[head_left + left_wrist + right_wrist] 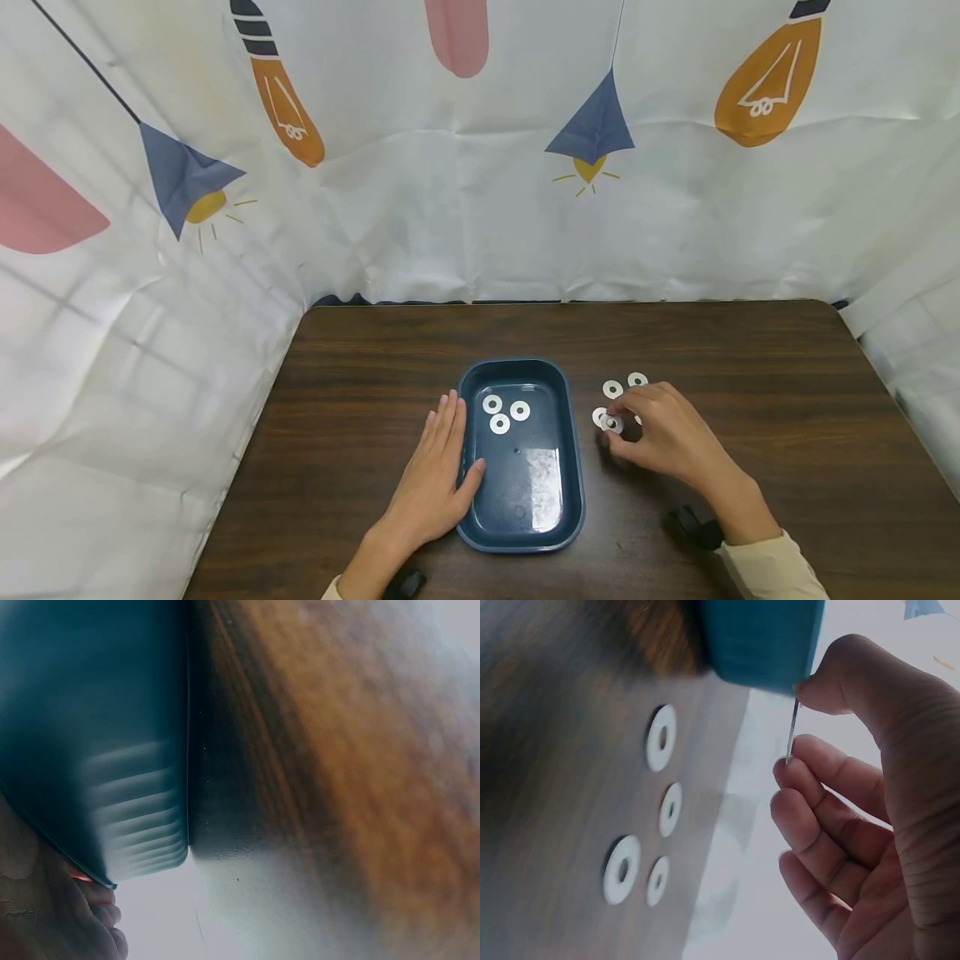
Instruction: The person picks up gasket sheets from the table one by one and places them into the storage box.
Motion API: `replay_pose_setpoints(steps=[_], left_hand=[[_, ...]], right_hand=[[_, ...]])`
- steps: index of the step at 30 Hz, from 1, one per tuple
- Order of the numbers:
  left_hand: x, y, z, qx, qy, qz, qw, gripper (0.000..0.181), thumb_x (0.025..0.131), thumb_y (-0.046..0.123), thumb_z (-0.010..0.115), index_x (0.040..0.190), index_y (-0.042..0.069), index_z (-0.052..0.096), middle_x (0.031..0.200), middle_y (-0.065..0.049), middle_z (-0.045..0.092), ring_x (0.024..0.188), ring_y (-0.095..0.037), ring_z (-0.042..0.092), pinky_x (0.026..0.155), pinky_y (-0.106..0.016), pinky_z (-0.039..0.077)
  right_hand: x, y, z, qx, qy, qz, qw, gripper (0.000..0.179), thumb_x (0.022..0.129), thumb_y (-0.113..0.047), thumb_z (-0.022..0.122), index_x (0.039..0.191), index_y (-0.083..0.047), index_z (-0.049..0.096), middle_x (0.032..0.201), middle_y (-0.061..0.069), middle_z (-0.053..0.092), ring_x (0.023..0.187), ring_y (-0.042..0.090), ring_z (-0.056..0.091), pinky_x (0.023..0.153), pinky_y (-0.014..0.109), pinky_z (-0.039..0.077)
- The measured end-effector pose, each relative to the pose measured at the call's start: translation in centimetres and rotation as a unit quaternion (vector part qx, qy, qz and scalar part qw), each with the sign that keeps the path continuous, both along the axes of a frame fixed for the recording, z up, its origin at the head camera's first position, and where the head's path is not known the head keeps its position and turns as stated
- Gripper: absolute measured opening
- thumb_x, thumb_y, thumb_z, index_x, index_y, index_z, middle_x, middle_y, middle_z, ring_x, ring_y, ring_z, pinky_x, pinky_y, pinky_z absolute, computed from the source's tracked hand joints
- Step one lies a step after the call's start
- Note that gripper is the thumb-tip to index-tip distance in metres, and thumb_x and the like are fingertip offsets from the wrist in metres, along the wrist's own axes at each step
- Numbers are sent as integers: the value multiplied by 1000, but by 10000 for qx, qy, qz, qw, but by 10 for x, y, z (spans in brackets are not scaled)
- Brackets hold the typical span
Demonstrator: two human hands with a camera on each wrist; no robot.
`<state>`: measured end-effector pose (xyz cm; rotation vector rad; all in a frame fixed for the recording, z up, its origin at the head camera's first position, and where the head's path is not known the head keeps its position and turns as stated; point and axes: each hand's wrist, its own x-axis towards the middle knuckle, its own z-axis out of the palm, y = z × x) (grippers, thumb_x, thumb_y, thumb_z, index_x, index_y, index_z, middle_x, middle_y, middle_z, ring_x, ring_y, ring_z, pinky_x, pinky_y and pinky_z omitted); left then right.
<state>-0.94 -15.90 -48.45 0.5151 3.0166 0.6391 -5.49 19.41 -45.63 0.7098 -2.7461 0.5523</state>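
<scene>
My right hand [667,429] pinches a flat metal washer [613,424] between thumb and fingertips, to the right of a blue tray [576,500]. In the right wrist view this washer [792,729] shows edge-on, held above the table. Several more washers [661,738] lie flat on the wood under and beside that hand, one [612,389] just beyond the fingers. My left hand [431,483] rests along the tray's left rim with its fingers straight and the thumb over the edge. Inside the tray, three washers [499,424] lie grouped toward the far end.
The dark wooden table [360,375] extends on both sides of the tray. A white printed curtain [465,217] hangs behind its far edge and along the left side. Dark wrist devices [696,528] sit under both wrists.
</scene>
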Motion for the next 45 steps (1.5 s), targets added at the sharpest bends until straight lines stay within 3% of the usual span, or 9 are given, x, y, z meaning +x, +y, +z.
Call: replay_pose_setpoints(steps=[12, 21, 45], left_hand=[[2, 0, -2, -8, -34, 25, 10000, 89, 102, 42, 62, 170, 7, 16, 181, -8, 9, 169, -25, 9, 133, -58, 24], [0, 0, 0, 44, 129, -20, 9999, 88, 102, 40, 64, 169, 5, 20, 180, -10, 14, 169, -26, 10, 132, -59, 26], [-1, 1, 0, 66, -9, 47, 10000, 89, 102, 42, 64, 170, 8, 19, 181, -8, 12, 169, -22, 7, 134, -56, 23]], right_hand=[[-14, -15, 12, 84, 91, 464, 9988, 18, 77, -26, 86, 89, -15, 79, 84, -6, 76, 82, 12, 67, 91, 44, 58], [-25, -23, 25, 113, 129, 708, 9973, 19, 78, -25, 87, 92, -14, 81, 85, -3, 77, 83, 13, 67, 93, 46, 59], [-38, -48, 38, 214, 191, 963, 9949, 25, 78, -30, 88, 93, -12, 81, 89, -1, 78, 86, 17, 68, 96, 45, 57]])
